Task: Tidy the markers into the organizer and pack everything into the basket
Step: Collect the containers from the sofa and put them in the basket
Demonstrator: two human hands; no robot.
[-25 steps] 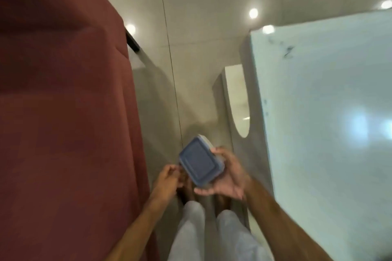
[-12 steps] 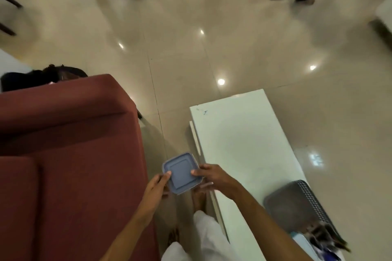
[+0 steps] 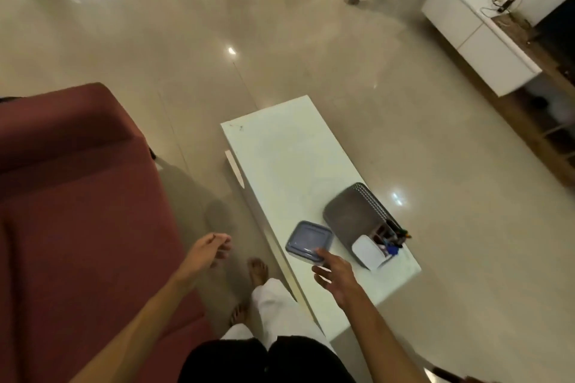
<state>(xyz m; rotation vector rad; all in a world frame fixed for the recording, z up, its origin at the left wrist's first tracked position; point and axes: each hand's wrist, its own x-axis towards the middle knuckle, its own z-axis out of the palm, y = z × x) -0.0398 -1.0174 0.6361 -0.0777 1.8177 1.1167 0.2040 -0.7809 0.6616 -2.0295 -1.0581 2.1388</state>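
My left hand (image 3: 214,247) hangs over the floor by the red sofa (image 3: 77,227), fingers loose, holding nothing. My right hand (image 3: 334,272) is spread, fingertips touching the blue box (image 3: 308,241) near the surface's (image 3: 280,158) near edge. The gray basket (image 3: 351,214) with the markers (image 3: 393,238) sits just right of it.

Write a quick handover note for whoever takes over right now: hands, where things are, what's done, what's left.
Left hand: loosely curled, holding nothing, over the floor beside the maroon sofa.
Right hand: open, fingertips at the blue-lidded square plastic container on the white table.
Grey perforated plastic basket: on the table, holding the white organizer with markers in it.
Done: markers and organizer packed.
Left: container probably goes into the basket.
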